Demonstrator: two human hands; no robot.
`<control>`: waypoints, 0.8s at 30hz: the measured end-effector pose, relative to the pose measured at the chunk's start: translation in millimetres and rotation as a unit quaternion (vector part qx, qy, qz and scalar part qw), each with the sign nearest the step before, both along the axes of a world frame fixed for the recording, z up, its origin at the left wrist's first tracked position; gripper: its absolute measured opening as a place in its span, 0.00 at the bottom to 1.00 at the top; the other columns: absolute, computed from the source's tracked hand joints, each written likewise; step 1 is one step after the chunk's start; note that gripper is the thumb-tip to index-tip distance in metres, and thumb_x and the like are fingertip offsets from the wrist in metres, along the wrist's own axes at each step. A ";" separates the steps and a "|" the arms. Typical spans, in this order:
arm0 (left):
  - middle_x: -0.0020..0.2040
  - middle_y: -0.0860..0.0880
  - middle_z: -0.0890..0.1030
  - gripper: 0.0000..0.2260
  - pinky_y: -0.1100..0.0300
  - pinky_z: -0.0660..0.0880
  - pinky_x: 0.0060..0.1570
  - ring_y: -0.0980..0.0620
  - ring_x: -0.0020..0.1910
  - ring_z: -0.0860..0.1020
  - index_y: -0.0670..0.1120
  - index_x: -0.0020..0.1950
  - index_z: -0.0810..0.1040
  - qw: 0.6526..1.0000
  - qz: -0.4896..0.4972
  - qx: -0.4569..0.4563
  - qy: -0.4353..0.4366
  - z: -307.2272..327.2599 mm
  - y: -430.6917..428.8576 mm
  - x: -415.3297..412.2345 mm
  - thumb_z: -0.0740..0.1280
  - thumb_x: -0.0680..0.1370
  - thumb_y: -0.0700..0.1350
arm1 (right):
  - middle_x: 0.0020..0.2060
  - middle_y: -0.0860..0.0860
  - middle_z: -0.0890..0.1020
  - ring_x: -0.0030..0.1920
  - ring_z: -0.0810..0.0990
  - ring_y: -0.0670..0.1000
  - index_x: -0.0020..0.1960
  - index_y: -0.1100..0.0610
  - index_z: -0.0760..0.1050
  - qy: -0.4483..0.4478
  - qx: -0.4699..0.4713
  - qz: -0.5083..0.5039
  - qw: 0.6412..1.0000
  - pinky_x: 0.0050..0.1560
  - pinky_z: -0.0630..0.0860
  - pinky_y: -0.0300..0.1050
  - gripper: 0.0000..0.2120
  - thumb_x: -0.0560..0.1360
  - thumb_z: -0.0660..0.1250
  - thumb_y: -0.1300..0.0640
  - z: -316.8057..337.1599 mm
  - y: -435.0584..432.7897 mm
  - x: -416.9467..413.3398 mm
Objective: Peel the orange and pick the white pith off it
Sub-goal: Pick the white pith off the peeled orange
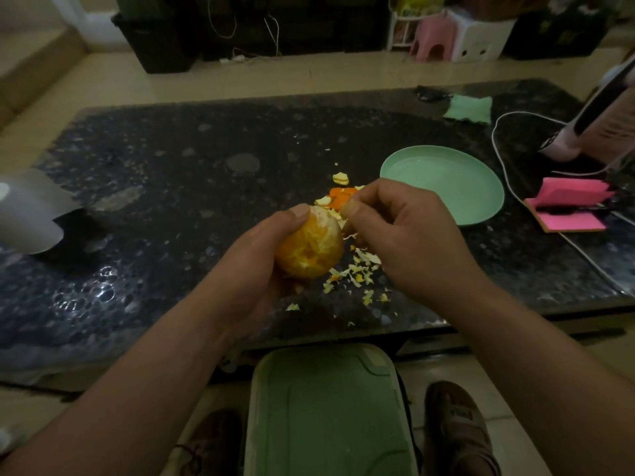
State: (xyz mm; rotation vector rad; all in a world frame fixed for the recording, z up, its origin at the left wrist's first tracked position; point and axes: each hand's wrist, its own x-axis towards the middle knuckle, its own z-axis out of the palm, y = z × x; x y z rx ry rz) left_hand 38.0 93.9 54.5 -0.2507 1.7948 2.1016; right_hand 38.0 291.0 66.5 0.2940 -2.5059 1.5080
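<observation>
Head view looks down on a dark speckled stone table [171, 166] that fills most of the frame. Below its near edge, between the person's sandalled feet, stands a pale green container [326, 407] with a flat lid. A mint-green plate [443, 187] lies right of the table's middle with nothing on it. A curled grey-white sheet [31, 214] juts in at the left edge. At the right edge a pink notepad [570, 201] lies open, and a white cable [493, 135] loops between it and the plate. A small green cloth [469, 108] lies near the far right corner.

Both forearms reach in over the near edge. The left hand [254, 266] cups the orange [311, 249] from the left and beneath, fingers wrapped round it and the thumb laid over its top. The fruit is held above the table near the middle of the near edge. It is almost wholly peeled, with pale patches across its segments. The right hand [409, 235] is just beside the orange at its upper right, fingers curled in. Thumb and forefinger pinch a shred of pith [350, 237] that trails toward the fruit.

Orange peel pieces [338, 197] lie on the table just beyond the hands, toward the plate. Fine pith scraps [357, 273] are scattered under and between the hands, down toward the near edge.
</observation>
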 end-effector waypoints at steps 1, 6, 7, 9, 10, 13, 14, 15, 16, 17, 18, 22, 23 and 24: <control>0.53 0.44 0.88 0.23 0.55 0.73 0.36 0.48 0.42 0.84 0.54 0.63 0.82 1.000 0.006 0.010 -0.006 0.8 0.1 0.3 0.71 0.71 0.62 | 0.38 0.51 0.85 0.39 0.83 0.54 0.47 0.51 0.82 -0.010 -0.005 -0.006 1.000 0.41 0.81 0.55 0.08 0.84 0.68 0.54 -0.1 -0.1 -1.0; 0.50 0.43 0.87 0.22 0.58 0.69 0.30 0.48 0.37 0.79 0.49 0.69 0.79 0.996 0.022 0.068 -0.054 -2.7 -2.0 -1.7 0.68 0.80 0.59 | 0.43 0.41 0.81 0.41 0.81 0.44 0.56 0.48 0.79 -0.028 0.157 -0.044 0.986 0.41 0.80 0.46 0.04 0.84 0.65 0.52 -18.9 7.6 -13.9; 0.51 0.42 0.86 0.23 0.58 0.70 0.30 0.47 0.37 0.78 0.48 0.70 0.79 0.994 0.019 0.079 -0.067 -3.6 -2.6 -1.8 0.67 0.80 0.60 | 0.41 0.42 0.81 0.40 0.80 0.45 0.52 0.50 0.79 -0.039 0.211 -0.048 0.975 0.42 0.80 0.49 0.06 0.84 0.65 0.50 -24.6 9.0 -16.7; 0.54 0.40 0.86 0.25 0.58 0.72 0.30 0.46 0.39 0.79 0.48 0.70 0.79 0.990 0.007 0.103 -0.095 -6.4 -2.7 -1.7 0.67 0.80 0.62 | 0.40 0.47 0.82 0.39 0.79 0.50 0.47 0.52 0.79 -0.071 0.287 -0.059 0.953 0.42 0.80 0.52 0.11 0.84 0.64 0.48 -33.0 10.4 -23.6; 0.56 0.39 0.86 0.26 0.58 0.73 0.30 0.45 0.41 0.80 0.48 0.70 0.80 0.988 0.004 0.112 -0.107 -7.8 -3.0 -1.2 0.67 0.80 0.63 | 0.44 0.48 0.82 0.42 0.80 0.50 0.49 0.52 0.79 -0.084 0.296 -0.062 0.949 0.44 0.80 0.52 0.07 0.83 0.66 0.50 -34.1 10.2 -25.4; 0.57 0.39 0.86 0.25 0.57 0.75 0.32 0.44 0.45 0.82 0.47 0.71 0.79 0.985 -0.003 0.129 -0.114 -10.3 -4.7 -1.8 0.67 0.79 0.61 | 0.50 0.44 0.81 0.47 0.79 0.46 0.56 0.48 0.78 -0.083 0.246 -0.050 0.964 0.49 0.80 0.51 0.06 0.80 0.69 0.55 -27.6 9.0 -25.3; 0.57 0.40 0.86 0.25 0.57 0.76 0.33 0.43 0.46 0.82 0.47 0.71 0.79 0.985 -0.009 0.135 -0.106 -10.0 -5.3 -2.5 0.67 0.79 0.59 | 0.46 0.43 0.82 0.44 0.79 0.45 0.52 0.48 0.79 -0.067 0.219 -0.048 0.972 0.47 0.81 0.52 0.02 0.80 0.69 0.54 -24.0 9.3 -23.1; 0.57 0.40 0.86 0.24 0.57 0.76 0.35 0.43 0.47 0.83 0.47 0.71 0.79 0.985 -0.015 0.140 -0.096 -8.8 -5.3 -3.1 0.66 0.79 0.58 | 0.42 0.43 0.82 0.42 0.80 0.45 0.49 0.48 0.80 -0.048 0.195 -0.047 0.979 0.46 0.81 0.51 0.03 0.81 0.69 0.53 -19.3 9.1 -19.6; 0.57 0.40 0.86 0.23 0.56 0.75 0.35 0.43 0.47 0.83 0.47 0.71 0.78 0.986 -0.018 0.144 -0.086 -7.6 -5.4 -3.7 0.65 0.79 0.56 | 0.41 0.43 0.83 0.41 0.80 0.45 0.48 0.48 0.81 -0.031 0.172 -0.042 0.984 0.45 0.81 0.48 0.03 0.80 0.69 0.54 -14.0 8.8 -15.3; 0.57 0.40 0.86 0.23 0.56 0.75 0.36 0.43 0.47 0.83 0.47 0.72 0.78 0.986 -0.018 0.147 -0.076 -6.5 -5.3 -4.2 0.65 0.79 0.55 | 0.42 0.43 0.83 0.42 0.80 0.44 0.50 0.47 0.81 -0.015 0.140 -0.038 0.989 0.43 0.79 0.42 0.04 0.80 0.70 0.56 -10.2 8.1 -11.4; 0.58 0.40 0.86 0.24 0.56 0.75 0.37 0.43 0.47 0.83 0.46 0.72 0.77 0.987 -0.018 0.148 -0.066 -6.2 -5.1 -4.6 0.64 0.79 0.54 | 0.44 0.43 0.83 0.43 0.81 0.44 0.52 0.48 0.81 -0.011 0.109 -0.029 0.994 0.42 0.77 0.36 0.06 0.79 0.70 0.58 -5.3 6.0 -6.8; 0.58 0.41 0.85 0.27 0.53 0.75 0.41 0.44 0.49 0.81 0.44 0.74 0.77 0.991 -0.009 0.132 -0.036 -9.8 -4.5 -7.1 0.66 0.77 0.54 | 0.42 0.42 0.84 0.45 0.82 0.40 0.52 0.48 0.82 -0.013 0.061 0.010 0.998 0.44 0.77 0.30 0.03 0.79 0.74 0.53 4.9 -4.5 5.3; 0.58 0.41 0.85 0.26 0.53 0.75 0.41 0.43 0.51 0.80 0.44 0.73 0.77 0.992 -0.006 0.124 -0.031 -10.5 -4.3 -7.0 0.66 0.77 0.54 | 0.42 0.41 0.84 0.45 0.83 0.39 0.52 0.48 0.82 -0.010 0.066 0.014 0.998 0.45 0.77 0.30 0.03 0.79 0.74 0.53 4.3 -6.5 6.7; 0.59 0.41 0.85 0.26 0.53 0.75 0.41 0.43 0.52 0.79 0.44 0.73 0.77 0.993 -0.003 0.118 -0.027 -11.5 -4.4 -7.3 0.66 0.78 0.54 | 0.42 0.41 0.84 0.46 0.83 0.39 0.52 0.47 0.83 -0.006 0.070 0.015 0.997 0.45 0.77 0.30 0.03 0.79 0.74 0.53 3.3 -7.5 7.3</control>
